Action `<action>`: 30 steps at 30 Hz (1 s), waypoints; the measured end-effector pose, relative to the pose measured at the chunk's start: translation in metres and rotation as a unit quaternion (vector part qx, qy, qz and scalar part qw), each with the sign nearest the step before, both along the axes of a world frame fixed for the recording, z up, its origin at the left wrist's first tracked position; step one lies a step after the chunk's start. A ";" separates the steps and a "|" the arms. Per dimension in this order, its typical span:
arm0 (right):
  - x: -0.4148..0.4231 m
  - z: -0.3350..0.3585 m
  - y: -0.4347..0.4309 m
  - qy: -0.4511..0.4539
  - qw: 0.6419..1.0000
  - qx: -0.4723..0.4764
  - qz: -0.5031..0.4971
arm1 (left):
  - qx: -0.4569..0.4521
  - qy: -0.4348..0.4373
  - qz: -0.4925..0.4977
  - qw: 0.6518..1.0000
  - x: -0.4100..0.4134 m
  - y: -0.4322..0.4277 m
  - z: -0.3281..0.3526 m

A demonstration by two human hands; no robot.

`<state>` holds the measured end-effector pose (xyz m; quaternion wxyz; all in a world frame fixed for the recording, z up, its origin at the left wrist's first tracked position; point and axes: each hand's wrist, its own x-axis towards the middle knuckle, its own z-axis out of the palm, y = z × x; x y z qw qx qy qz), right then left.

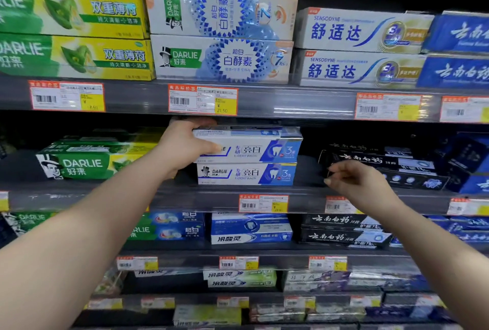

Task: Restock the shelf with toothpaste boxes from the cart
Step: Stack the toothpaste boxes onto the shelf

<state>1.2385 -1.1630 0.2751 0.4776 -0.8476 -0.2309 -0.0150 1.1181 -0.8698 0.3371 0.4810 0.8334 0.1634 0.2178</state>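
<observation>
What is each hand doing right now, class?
Left hand: closed on the upper Darlie Expert White box.
Right hand: empty, fingers loosely curled, holding nothing.

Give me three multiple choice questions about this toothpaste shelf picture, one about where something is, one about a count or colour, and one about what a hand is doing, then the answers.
1. Where does the white and blue Darlie Expert White box held by the left hand sit?
A. On top of a matching box
B. On the top shelf
C. On the floor

2. How many green and yellow Darlie boxes are stacked at the left of the top shelf?
A. Two
B. Five
C. None

3. What is the right hand doing?
A. Gripping a white box
B. Holding nothing, fingers loosely bent by the black boxes
C. Pulling off a price tag

Answers:
1. A, a second Expert White box lies directly under it.
2. A, one lies on the other.
3. B, nothing shows between its fingers.
</observation>
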 end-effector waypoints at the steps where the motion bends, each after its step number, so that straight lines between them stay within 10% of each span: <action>1: 0.000 -0.002 0.000 -0.003 1.000 -0.004 0.000 | 0.001 0.000 0.012 1.000 0.002 0.002 -0.003; 11: 0.000 -0.004 0.032 -0.006 0.999 -0.037 0.000 | 0.067 -0.030 0.131 0.989 0.002 -0.001 -0.025; 30: -0.006 0.005 0.073 0.029 0.997 -0.055 0.038 | -0.087 0.064 -0.024 0.994 0.000 -0.006 -0.050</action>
